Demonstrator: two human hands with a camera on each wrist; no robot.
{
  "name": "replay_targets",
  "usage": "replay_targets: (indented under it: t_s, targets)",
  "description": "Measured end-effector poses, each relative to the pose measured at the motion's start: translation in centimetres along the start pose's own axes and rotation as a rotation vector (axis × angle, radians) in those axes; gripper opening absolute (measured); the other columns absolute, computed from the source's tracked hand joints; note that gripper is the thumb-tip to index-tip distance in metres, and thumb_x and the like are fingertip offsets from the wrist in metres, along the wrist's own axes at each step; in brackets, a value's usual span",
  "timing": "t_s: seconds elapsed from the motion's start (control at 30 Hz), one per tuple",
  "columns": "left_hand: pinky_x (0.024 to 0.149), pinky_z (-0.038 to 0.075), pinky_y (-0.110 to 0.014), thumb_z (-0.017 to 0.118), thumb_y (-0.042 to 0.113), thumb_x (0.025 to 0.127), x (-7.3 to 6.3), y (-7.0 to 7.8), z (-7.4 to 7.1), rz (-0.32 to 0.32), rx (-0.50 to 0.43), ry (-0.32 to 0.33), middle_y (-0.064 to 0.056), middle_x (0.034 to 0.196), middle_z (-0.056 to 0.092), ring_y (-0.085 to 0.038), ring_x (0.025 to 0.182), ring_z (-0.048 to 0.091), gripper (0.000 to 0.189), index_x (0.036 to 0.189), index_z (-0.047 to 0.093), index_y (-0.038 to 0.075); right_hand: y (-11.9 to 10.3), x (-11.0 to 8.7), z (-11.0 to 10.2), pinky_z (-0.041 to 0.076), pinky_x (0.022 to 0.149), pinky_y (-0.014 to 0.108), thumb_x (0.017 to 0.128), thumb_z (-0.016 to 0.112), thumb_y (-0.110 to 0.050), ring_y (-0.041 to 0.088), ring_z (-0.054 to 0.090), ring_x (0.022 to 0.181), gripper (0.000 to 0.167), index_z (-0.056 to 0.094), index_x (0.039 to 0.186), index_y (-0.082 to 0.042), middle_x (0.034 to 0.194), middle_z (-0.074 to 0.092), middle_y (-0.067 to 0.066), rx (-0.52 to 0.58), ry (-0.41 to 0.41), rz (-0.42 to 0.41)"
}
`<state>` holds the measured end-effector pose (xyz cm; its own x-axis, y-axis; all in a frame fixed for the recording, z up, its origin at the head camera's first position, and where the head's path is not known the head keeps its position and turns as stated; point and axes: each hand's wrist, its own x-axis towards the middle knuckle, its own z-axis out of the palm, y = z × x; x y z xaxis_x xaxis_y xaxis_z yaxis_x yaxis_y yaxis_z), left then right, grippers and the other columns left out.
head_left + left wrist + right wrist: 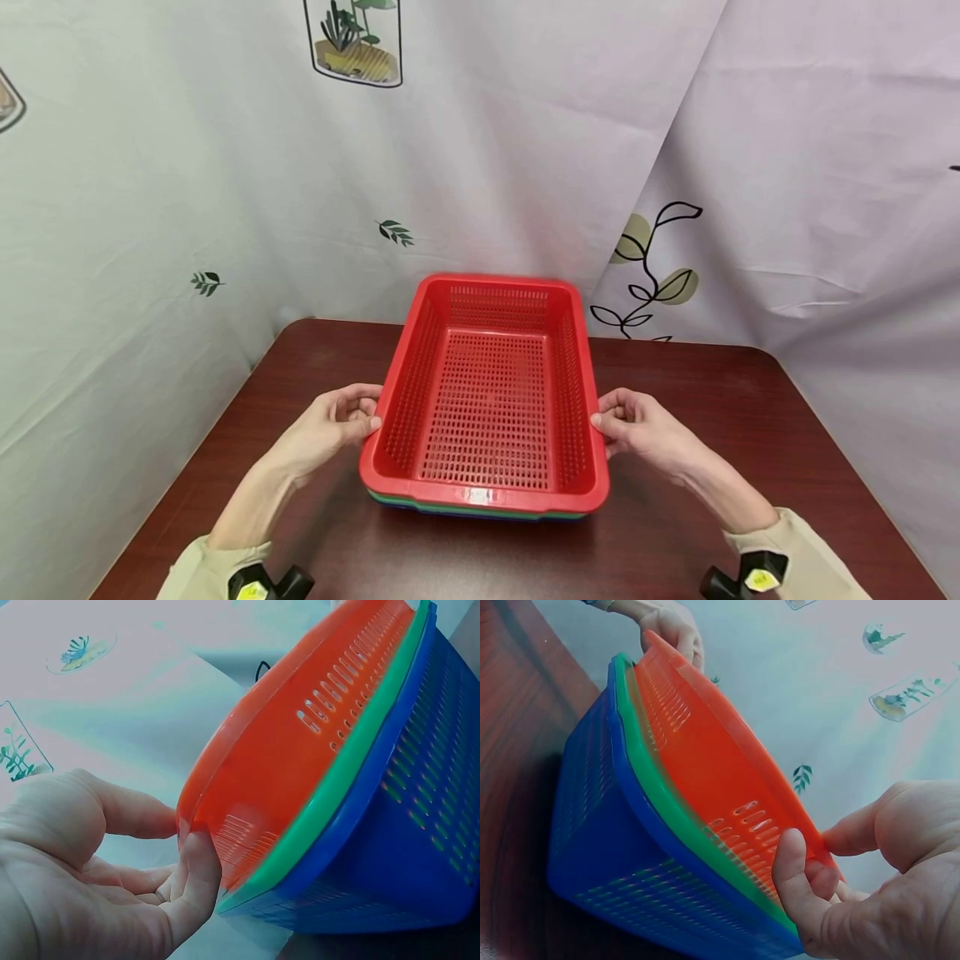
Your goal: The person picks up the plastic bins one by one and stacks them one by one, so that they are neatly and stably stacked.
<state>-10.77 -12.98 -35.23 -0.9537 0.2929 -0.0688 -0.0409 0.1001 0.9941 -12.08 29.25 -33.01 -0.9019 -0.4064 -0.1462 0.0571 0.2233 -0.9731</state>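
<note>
A red plastic basket (pixel 491 400) with slotted walls and floor sits nested in a green basket (pixel 330 802), which in turn sits in a blue basket (pixel 592 795). In both wrist views the red wall rises above the green rim, partly lifted out. My left hand (pixel 330 423) pinches the red basket's left rim between thumb and fingers. On the opposite side, my right hand (pixel 645 429) pinches the right rim in the same way. From the head view, only thin strips of green and blue show under the red front edge.
The stack stands on a dark reddish-brown table (pixel 675 383). Behind and beside it hangs a pale curtain (pixel 510 167) printed with leaves and jars. A dark wrist camera (pixel 258 583) is strapped over the left sleeve, another wrist camera (pixel 750 575) over the right.
</note>
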Motion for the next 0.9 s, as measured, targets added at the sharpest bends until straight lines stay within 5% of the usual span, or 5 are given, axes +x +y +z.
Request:
replay_targets:
  t_s: [0.9]
  targets:
    - [0.072, 0.058, -0.035, 0.063, -0.004, 0.092, -0.08, -0.79, -0.14, -0.005, 0.01, 0.017, -0.018, 0.098, 0.057, -0.02, 0.079, 0.058, 0.049, 0.136, 0.045, -0.014, 0.83, 0.43, 0.48, 0.06, 0.069, 0.039, 0.097, 0.061, 0.0, 0.025, 0.069, 0.075, 0.029, 0.045, 0.114, 0.018, 0.087, 0.063, 0.017, 0.009, -0.014, -0.005]
